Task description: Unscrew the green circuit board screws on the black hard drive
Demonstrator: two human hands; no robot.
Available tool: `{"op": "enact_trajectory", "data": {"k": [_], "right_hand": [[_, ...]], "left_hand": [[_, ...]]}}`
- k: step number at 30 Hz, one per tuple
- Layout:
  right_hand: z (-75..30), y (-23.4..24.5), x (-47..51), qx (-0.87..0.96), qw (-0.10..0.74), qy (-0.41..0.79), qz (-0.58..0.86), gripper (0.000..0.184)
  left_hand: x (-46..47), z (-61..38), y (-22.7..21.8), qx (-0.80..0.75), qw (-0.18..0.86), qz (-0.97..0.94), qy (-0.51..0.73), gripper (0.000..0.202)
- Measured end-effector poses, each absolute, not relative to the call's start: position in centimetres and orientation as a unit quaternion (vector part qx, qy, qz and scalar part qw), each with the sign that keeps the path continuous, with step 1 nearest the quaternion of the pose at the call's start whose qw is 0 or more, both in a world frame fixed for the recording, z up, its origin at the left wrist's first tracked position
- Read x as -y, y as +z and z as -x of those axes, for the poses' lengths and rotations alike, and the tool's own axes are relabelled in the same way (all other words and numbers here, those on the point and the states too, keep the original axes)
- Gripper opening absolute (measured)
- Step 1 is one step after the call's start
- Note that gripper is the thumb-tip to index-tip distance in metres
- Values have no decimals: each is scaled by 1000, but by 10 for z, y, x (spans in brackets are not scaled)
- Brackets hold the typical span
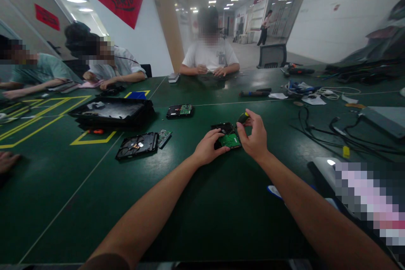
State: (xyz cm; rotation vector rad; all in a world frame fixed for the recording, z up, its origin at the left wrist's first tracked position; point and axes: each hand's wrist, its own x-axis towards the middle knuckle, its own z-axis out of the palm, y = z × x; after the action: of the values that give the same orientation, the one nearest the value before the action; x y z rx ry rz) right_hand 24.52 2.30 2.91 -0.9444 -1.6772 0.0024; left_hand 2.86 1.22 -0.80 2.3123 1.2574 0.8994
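Observation:
A black hard drive [225, 128] with a green circuit board [230, 140] facing up lies on the dark green table [196, 211] in front of me. My left hand [208, 147] grips the drive's left edge, fingers curled round it. My right hand [254, 136] is closed on a screwdriver [243, 117] with a dark and yellow handle, held upright over the board's far right corner. The screwdriver's tip is hidden behind my fingers.
An opened hard drive [136, 145] with a loose board [164, 137] lies to the left, another drive [180, 111] farther back, and a black tray [110, 111] at back left. Cables [332, 128] sprawl at right. Three people sit across the table; another hand [8, 161] rests at the left edge.

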Motion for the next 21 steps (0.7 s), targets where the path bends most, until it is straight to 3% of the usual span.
{"op": "enact_trajectory", "data": {"k": [21], "right_hand": [[-244, 31, -21, 737, 545, 8, 399, 58]], "left_hand": [[-12, -29, -9, -442, 178, -817, 324, 59]]}}
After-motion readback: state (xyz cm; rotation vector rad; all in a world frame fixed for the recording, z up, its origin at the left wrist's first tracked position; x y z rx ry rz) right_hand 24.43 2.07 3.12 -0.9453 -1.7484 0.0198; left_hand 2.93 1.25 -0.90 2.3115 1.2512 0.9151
